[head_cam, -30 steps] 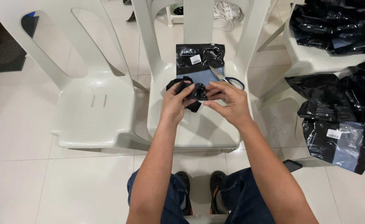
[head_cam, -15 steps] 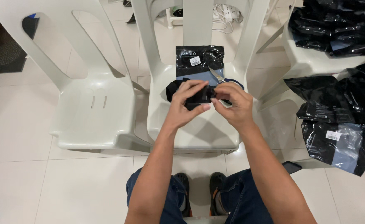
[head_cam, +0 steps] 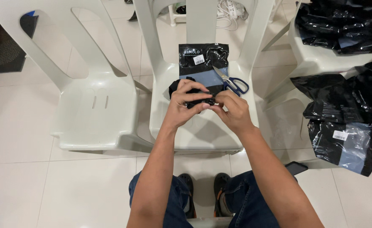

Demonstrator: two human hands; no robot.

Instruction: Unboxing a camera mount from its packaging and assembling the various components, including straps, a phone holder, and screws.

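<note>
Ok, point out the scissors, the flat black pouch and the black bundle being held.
scissors (head_cam: 235,85), head view, blue handle loops
pouch (head_cam: 203,59), head view, upper black panel
bundle (head_cam: 198,102), head view, part between the hands

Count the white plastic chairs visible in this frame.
3. One stands left, nothing on its seat; one in the middle under both hands; one at the right, cut off by the edge and piled with black packets. More may lie out of view.

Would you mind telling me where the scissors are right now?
In the head view, the scissors lie on the seat of the middle white chair, right of the black packet, just beyond the right hand.
</note>
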